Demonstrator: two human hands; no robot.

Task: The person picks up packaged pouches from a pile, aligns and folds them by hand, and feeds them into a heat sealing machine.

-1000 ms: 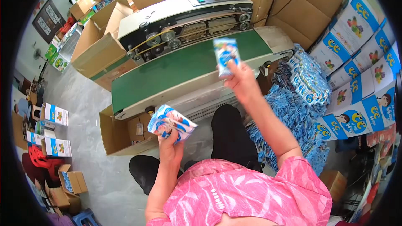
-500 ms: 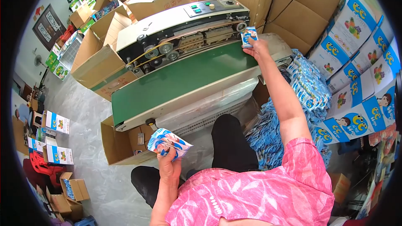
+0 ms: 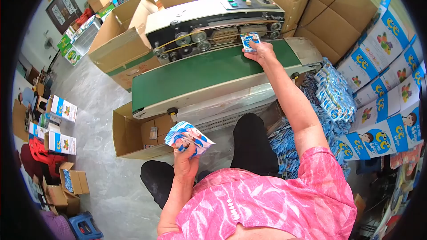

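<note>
My right hand point(image 3: 261, 54) pinches a small blue-and-white printed packet point(image 3: 249, 41) upright, its top edge against the front of the band sealing machine point(image 3: 213, 24). Below it runs the machine's green conveyor belt point(image 3: 195, 78). Nearer my body, my left hand point(image 3: 186, 162) grips a fanned bunch of similar packets point(image 3: 187, 137), held in front of the belt's near edge. Whether the packet's top edge is inside the sealing band is hard to make out.
Under the belt's left end stands an open carton point(image 3: 126, 135) with some packets inside. A large heap of blue packets point(image 3: 331, 91) lies to the right, beside printed boxes point(image 3: 378, 129). Big brown cartons point(image 3: 120, 49) surround the machine, and a blue stool point(image 3: 84, 226) is lower left.
My right hand has moved left along the machine with its packet, away from the right-end pulley. My left hand still holds its bunch. The whole view has shifted slightly.
</note>
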